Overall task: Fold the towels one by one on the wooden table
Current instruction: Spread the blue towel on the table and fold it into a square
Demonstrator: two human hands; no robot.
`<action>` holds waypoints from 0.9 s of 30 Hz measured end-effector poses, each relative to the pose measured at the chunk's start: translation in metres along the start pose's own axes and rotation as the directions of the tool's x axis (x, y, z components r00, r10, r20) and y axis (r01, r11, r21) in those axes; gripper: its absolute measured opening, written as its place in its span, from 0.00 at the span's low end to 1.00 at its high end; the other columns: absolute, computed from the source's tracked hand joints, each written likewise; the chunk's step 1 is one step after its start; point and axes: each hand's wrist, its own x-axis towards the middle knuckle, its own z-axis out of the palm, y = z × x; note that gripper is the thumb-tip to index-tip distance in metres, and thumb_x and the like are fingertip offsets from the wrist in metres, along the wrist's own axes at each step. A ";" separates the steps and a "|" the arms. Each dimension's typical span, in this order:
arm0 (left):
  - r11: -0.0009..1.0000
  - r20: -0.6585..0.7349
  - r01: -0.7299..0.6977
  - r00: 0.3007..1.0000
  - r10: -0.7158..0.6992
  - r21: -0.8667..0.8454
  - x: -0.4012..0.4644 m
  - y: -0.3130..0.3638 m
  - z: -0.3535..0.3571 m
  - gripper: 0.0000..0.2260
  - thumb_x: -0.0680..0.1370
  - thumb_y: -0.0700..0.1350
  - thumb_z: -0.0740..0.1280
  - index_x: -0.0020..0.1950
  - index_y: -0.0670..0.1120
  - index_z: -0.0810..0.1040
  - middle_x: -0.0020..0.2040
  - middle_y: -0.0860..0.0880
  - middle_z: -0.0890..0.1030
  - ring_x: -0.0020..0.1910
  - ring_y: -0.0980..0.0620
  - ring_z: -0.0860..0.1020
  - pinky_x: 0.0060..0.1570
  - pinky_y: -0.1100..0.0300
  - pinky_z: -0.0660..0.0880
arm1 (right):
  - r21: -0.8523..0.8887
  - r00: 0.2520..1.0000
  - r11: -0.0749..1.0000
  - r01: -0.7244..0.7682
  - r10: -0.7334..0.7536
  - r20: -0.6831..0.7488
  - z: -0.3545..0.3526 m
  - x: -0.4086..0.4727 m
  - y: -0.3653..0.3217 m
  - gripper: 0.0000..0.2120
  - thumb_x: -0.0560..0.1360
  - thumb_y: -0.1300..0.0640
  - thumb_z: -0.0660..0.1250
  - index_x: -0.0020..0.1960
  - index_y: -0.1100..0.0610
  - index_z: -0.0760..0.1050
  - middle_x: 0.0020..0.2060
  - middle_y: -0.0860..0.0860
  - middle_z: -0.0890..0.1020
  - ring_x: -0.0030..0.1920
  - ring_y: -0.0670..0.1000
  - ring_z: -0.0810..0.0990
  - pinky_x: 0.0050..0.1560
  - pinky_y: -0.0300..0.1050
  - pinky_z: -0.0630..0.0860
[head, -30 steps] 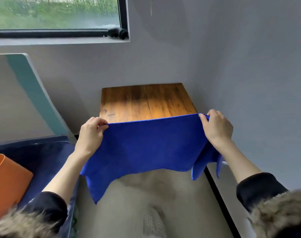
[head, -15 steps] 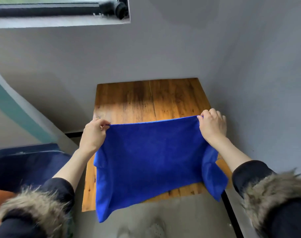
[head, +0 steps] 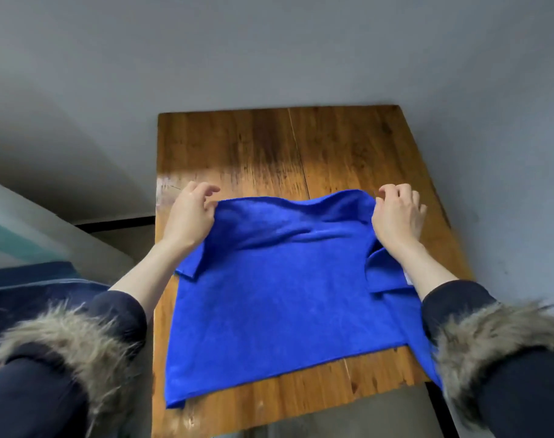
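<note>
While spread — one towel (head: 278,311), two hands (head: 190,216).

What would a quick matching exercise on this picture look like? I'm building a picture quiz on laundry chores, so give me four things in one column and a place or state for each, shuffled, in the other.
Things
1. towel
2. left hand
3. right hand
4. table

Places or states
A. holds the towel's far right corner
B. bare wood at the far end, against the grey wall
C. spread over the table's near part, far edge lifted
D. holds the towel's far left corner

Pairs: 1-C, 2-D, 3-A, 4-B
</note>
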 end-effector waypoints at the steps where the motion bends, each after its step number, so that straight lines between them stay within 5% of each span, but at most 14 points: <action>1: 1.000 0.021 -0.007 1.000 0.007 0.009 -0.003 -0.007 0.004 0.12 0.78 0.37 0.61 0.60 0.43 0.76 0.57 0.44 0.75 0.55 0.47 0.75 0.54 0.63 0.66 | 0.015 1.000 1.000 0.001 -0.002 0.027 0.008 -0.004 -0.005 0.13 0.79 0.59 0.58 0.61 0.60 0.72 0.60 0.59 0.73 0.60 0.60 0.69 0.57 0.54 0.65; 7: 0.989 0.132 -0.068 0.990 0.050 0.134 -0.050 -0.051 0.025 0.15 0.75 0.42 0.68 0.60 0.42 0.73 0.58 0.43 0.73 0.60 0.44 0.71 0.55 0.49 0.71 | 0.142 0.942 0.972 0.187 -0.218 0.254 0.067 -0.059 -0.059 0.19 0.79 0.53 0.59 0.67 0.58 0.69 0.67 0.56 0.69 0.68 0.56 0.66 0.66 0.52 0.60; 11: 0.971 0.202 -0.134 0.975 0.093 0.198 -0.070 -0.072 0.027 0.20 0.72 0.45 0.73 0.61 0.41 0.73 0.61 0.45 0.73 0.61 0.46 0.70 0.57 0.54 0.70 | 0.147 0.858 0.933 0.328 -0.360 0.366 0.098 -0.090 -0.095 0.26 0.79 0.46 0.56 0.74 0.53 0.59 0.75 0.53 0.56 0.75 0.53 0.52 0.73 0.57 0.46; 15: 0.965 0.218 -0.154 0.970 0.107 0.214 -0.076 -0.089 0.023 0.20 0.71 0.44 0.73 0.60 0.40 0.73 0.66 0.42 0.70 0.66 0.44 0.68 0.61 0.54 0.70 | 0.080 0.813 0.924 0.374 -0.368 0.451 0.121 -0.106 -0.105 0.31 0.78 0.39 0.53 0.76 0.48 0.48 0.77 0.50 0.45 0.76 0.52 0.41 0.72 0.62 0.39; 20: 0.955 0.309 -0.208 0.941 0.137 0.210 -0.080 -0.106 0.013 0.23 0.72 0.44 0.72 0.65 0.40 0.72 0.72 0.43 0.66 0.70 0.46 0.67 0.63 0.54 0.69 | 0.015 0.827 0.917 0.399 -0.366 0.427 0.133 -0.113 -0.099 0.31 0.77 0.38 0.49 0.76 0.47 0.45 0.76 0.49 0.43 0.76 0.51 0.39 0.71 0.61 0.35; 22: 0.956 0.279 -0.222 0.946 0.163 0.193 -0.079 -0.111 0.010 0.16 0.73 0.40 0.70 0.60 0.39 0.75 0.69 0.43 0.70 0.67 0.45 0.70 0.62 0.56 0.70 | 0.006 0.828 0.918 0.397 -0.362 0.428 0.135 -0.113 -0.100 0.31 0.77 0.38 0.48 0.76 0.47 0.45 0.76 0.49 0.43 0.75 0.51 0.38 0.71 0.61 0.36; 24: 0.985 0.138 -0.139 0.982 0.125 0.101 -0.076 -0.112 0.007 0.06 0.75 0.36 0.67 0.51 0.41 0.78 0.59 0.43 0.78 0.58 0.45 0.77 0.56 0.63 0.70 | 0.009 0.827 0.921 0.389 -0.353 0.437 0.134 -0.114 -0.102 0.31 0.77 0.38 0.47 0.76 0.47 0.44 0.76 0.49 0.43 0.75 0.51 0.38 0.71 0.61 0.36; 27: 0.936 -0.016 0.231 0.970 -0.244 -0.265 -0.059 -0.110 -0.002 0.05 0.77 0.39 0.64 0.46 0.47 0.78 0.43 0.50 0.81 0.42 0.53 0.79 0.44 0.66 0.73 | 0.020 0.824 0.928 0.373 -0.341 0.454 0.132 -0.115 -0.103 0.31 0.78 0.39 0.48 0.76 0.48 0.44 0.76 0.49 0.42 0.75 0.51 0.37 0.71 0.61 0.35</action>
